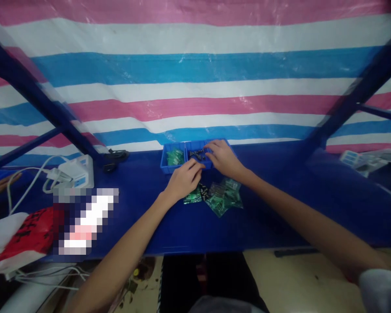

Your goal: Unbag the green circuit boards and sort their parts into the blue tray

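Two blue bins stand side by side at the back of the blue table. Green packets [175, 157] lie in the left bin [164, 161]; small dark parts [197, 154] lie in the right one. At the right bin's front edge is my left hand [184, 179], fingers bent and close together; what they hold, if anything, is too small to name. My right hand [224, 157] reaches over the right bin, its fingers curled down by the dark parts, their grip unclear. Several clear green packets [223, 198] and a few dark pieces [203, 191] lie on the table before the hands.
On the left are a white power strip [84, 171] with cables, a red and white bag [32, 232] and another person's hand [3, 184]. Black items [115, 155] lie left of the bins. Blue frame posts rise on both sides before a striped sheet [195, 67].
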The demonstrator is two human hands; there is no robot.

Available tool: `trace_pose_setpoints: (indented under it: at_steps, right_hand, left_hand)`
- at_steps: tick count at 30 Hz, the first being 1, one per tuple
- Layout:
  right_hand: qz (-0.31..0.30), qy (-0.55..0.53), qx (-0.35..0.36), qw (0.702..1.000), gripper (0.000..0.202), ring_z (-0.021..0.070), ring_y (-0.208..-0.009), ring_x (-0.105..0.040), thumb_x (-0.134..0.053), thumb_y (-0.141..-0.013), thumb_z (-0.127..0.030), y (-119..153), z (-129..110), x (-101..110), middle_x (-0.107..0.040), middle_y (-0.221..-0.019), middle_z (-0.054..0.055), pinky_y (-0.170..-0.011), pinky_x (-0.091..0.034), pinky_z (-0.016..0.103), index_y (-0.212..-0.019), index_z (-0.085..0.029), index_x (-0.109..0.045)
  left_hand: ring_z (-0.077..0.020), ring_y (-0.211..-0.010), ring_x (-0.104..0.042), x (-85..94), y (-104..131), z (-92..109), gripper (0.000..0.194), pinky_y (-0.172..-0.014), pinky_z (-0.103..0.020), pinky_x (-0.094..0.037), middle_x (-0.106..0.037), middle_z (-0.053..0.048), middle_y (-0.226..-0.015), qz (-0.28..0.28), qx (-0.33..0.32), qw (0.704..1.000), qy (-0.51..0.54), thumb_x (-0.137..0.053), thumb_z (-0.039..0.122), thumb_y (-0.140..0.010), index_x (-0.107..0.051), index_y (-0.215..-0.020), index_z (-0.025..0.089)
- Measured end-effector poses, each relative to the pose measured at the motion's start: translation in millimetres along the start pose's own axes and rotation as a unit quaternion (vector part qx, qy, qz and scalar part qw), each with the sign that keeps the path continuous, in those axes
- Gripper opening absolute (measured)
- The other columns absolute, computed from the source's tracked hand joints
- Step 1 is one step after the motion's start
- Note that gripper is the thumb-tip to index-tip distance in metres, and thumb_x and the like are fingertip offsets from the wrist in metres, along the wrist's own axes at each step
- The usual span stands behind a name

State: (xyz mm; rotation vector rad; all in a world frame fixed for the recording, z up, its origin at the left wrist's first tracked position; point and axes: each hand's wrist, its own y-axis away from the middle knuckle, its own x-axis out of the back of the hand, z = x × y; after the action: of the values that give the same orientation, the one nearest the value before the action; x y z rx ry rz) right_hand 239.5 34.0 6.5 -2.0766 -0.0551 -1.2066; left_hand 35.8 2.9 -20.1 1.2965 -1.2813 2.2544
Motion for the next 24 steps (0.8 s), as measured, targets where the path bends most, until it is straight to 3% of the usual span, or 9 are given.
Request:
trace_pose_setpoints:
  at_steps: [2,5,7,9,16,24]
  right_hand:
    - [-0.033,-0.030,-0.004,0.999,0.022,0.0255,-0.097,-0.060,-0.049,-0.095,-0.022,10.1,-1.6,15.9,-0.068,-0.102,0.012,-0.088,-0.046,0.039,-0.105,-0.015,-0.067]
    - [-0.190,-0.076,-0.025,0.978,0.017,0.0190,-0.079,-0.063,-0.057,-0.091,-0.026,29.2,2.6,42.1,-0.070,-0.090,0.006,-0.075,-0.047,0.031,-0.101,-0.018,-0.070]
    - [-0.299,-0.073,-0.039,0.951,0.025,0.0192,-0.079,-0.064,-0.065,-0.084,-0.025,38.8,8.9,53.3,-0.071,-0.096,0.006,-0.072,-0.047,0.029,-0.107,-0.018,-0.070]
    - [-0.361,-0.045,-0.040,0.931,0.038,0.0211,-0.084,-0.064,-0.070,-0.077,-0.023,44.4,15.5,56.9,-0.070,-0.104,0.008,-0.073,-0.048,0.030,-0.114,-0.018,-0.069]
    - [-0.384,-0.009,-0.023,0.923,0.042,0.0268,-0.102,-0.061,-0.069,-0.074,-0.017,48.2,25.0,49.1,-0.062,-0.116,0.012,-0.090,-0.045,0.035,-0.116,-0.018,-0.069]
    - [-0.373,-0.025,-0.058,0.926,0.030,0.0212,-0.083,-0.056,-0.073,-0.069,-0.023,48.4,26.5,53.6,-0.061,-0.093,0.005,-0.070,-0.041,0.030,-0.096,-0.019,-0.061]
  left_hand:
    - [-0.0189,-0.097,-0.062,-1.4,0.2,1.1,0.024,-0.081,-0.030,-0.054,-0.061,-0.007,-0.105,-0.012,-0.015,1.000,-0.010,-0.042,0.018,-0.101,-0.061,-0.115,0.017]
    - [-0.0192,-0.100,-0.062,-3.0,0.7,2.2,0.024,-0.078,-0.030,-0.054,-0.061,-0.007,-0.106,-0.021,-0.027,0.999,-0.015,-0.042,0.018,-0.101,-0.061,-0.116,0.017]
    - [-0.0192,-0.099,-0.062,-3.5,1.1,1.6,0.024,-0.076,-0.029,-0.054,-0.061,-0.007,-0.106,-0.022,-0.030,0.999,-0.017,-0.042,0.019,-0.102,-0.061,-0.116,0.017]
    - [-0.0190,-0.098,-0.062,-3.5,1.2,0.2,0.024,-0.074,-0.029,-0.053,-0.061,-0.007,-0.106,-0.022,-0.031,0.999,-0.017,-0.042,0.019,-0.102,-0.061,-0.115,0.017]
    - [-0.0187,-0.096,-0.061,-4.9,0.6,1.0,0.023,-0.071,-0.028,-0.052,-0.060,-0.007,-0.105,-0.036,-0.045,0.998,-0.040,-0.043,0.018,-0.101,-0.062,-0.114,0.017]
    - [-0.0186,-0.095,-0.061,-5.1,0.3,4.3,0.023,-0.070,-0.027,-0.051,-0.060,-0.007,-0.103,-0.043,-0.061,0.996,-0.051,-0.043,0.017,-0.100,-0.062,-0.114,0.017]
